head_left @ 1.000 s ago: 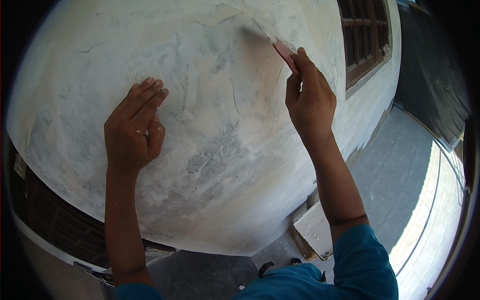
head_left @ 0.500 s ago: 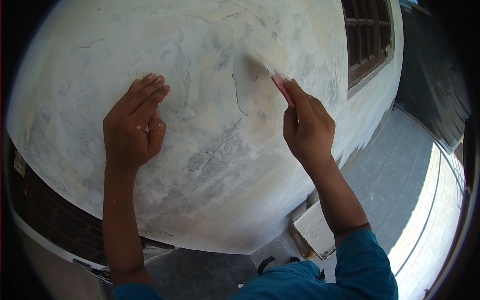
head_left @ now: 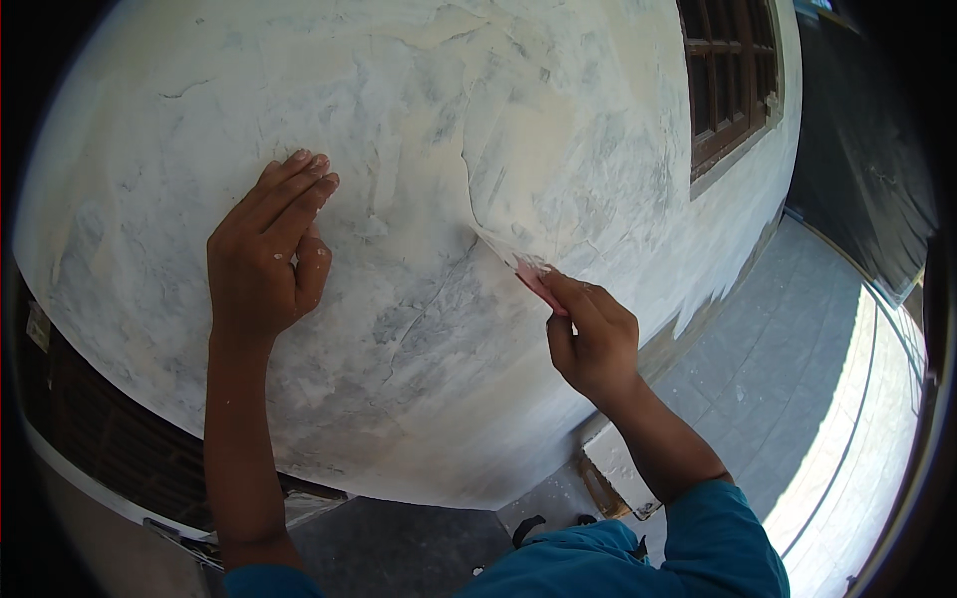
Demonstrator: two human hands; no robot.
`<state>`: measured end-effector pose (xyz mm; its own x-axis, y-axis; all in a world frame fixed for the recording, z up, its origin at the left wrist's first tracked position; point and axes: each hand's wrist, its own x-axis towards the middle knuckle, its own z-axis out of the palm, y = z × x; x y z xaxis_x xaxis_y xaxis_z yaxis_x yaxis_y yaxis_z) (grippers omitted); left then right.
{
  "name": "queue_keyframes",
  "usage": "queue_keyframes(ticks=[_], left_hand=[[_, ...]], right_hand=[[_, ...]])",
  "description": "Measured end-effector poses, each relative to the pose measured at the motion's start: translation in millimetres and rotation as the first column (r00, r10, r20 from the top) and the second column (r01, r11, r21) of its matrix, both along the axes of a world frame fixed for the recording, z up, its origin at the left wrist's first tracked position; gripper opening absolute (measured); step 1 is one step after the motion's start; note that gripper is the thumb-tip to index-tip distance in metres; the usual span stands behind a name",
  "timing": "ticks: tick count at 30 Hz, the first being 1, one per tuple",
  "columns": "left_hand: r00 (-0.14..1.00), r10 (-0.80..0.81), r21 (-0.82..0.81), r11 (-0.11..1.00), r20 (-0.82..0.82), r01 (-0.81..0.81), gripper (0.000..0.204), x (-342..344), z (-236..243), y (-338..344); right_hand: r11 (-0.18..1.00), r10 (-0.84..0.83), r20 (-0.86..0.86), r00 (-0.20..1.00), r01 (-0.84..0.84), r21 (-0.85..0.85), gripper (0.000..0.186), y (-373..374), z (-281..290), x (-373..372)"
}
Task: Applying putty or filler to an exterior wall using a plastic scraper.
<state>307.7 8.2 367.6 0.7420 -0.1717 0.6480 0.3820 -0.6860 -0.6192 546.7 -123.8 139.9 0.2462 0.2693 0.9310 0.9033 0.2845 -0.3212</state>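
Note:
In my right hand (head_left: 598, 339) is a putty scraper (head_left: 538, 287) with a reddish-pink grip, pinched between thumb and fingers. Its thin blade is smeared with white putty and meets the wall at the lower end of a raised putty line. The wall (head_left: 419, 159) is covered in patchy white, cream and grey putty with ridges and crack-like marks. My left hand (head_left: 264, 244) is at the wall to the left, fingers stretched out and close together, thumb bent beneath them. White specks dot its fingers and skin; its palm is hidden.
A brown-framed window (head_left: 733, 75) is set in the wall at the upper right. Below my right forearm stands a white, putty-marked box-like container (head_left: 620, 466). Grey floor tiles (head_left: 728, 369) run along the wall's base, and a dark sheet (head_left: 867, 140) hangs at the far right.
My right hand has drawn the scraper down and slightly left along the wall, its blade now lower on the putty line. My left hand stays nearly where it was.

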Motion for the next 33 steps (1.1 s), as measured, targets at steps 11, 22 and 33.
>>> queue_keyframes(ticks=[11,22,33], left_hand=[[1.0,-0.022,-0.02,1.0,0.016,0.023,0.038,0,-2,0],[1.0,-0.002,-0.005,1.0,0.014,0.002,0.036,0,-2,-1],[1.0,-0.02,-0.005,1.0,0.01,0.02,0.036,0,0,0]], right_hand=[[0.998,-0.033,0.374,0.927,0.013,0.056,0.041,20,-23,-74],[0.985,0.103,-0.344,0.933,-0.048,0.164,0.028,5,69,24],[0.878,-0.303,0.028,0.953,0.268,0.396,0.03,40,138,45]])
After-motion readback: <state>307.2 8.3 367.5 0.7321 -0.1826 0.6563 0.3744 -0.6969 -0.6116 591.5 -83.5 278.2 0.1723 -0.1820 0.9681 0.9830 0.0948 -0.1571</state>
